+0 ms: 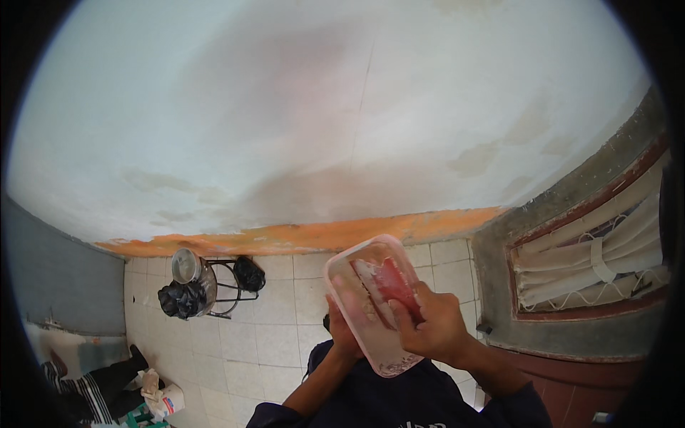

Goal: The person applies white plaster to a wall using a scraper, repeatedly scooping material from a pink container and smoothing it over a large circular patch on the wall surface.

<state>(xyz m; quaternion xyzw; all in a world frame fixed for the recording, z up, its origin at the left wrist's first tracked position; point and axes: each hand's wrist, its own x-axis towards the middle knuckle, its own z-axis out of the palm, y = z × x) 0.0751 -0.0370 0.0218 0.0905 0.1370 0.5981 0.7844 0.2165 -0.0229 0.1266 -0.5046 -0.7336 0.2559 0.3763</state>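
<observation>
My left hand [343, 332] is closed round the left side of a shallow, translucent pinkish plastic tray [389, 360], fingers partly hidden behind it. The tray is tilted in front of my chest, its inside smeared with pale paste. In my right hand [439, 327] is a red flat putty spreader [393, 282], pinched with the thumb on top. Whitish paste coats the spreader's upper edge, and it lies within the tray's outline. Ahead rises a white wall [300, 121] with greyish damp-looking patches and a thin vertical crack.
An orange strip [314, 235] runs along the wall's foot. On the tiled floor stands a dark-framed stool [230, 289] with a metal pot [187, 265] and black plastic bags [184, 299]. A curtained window [592, 264] is at right. Another person's leg [114, 378] and a white bucket [170, 401] show lower left.
</observation>
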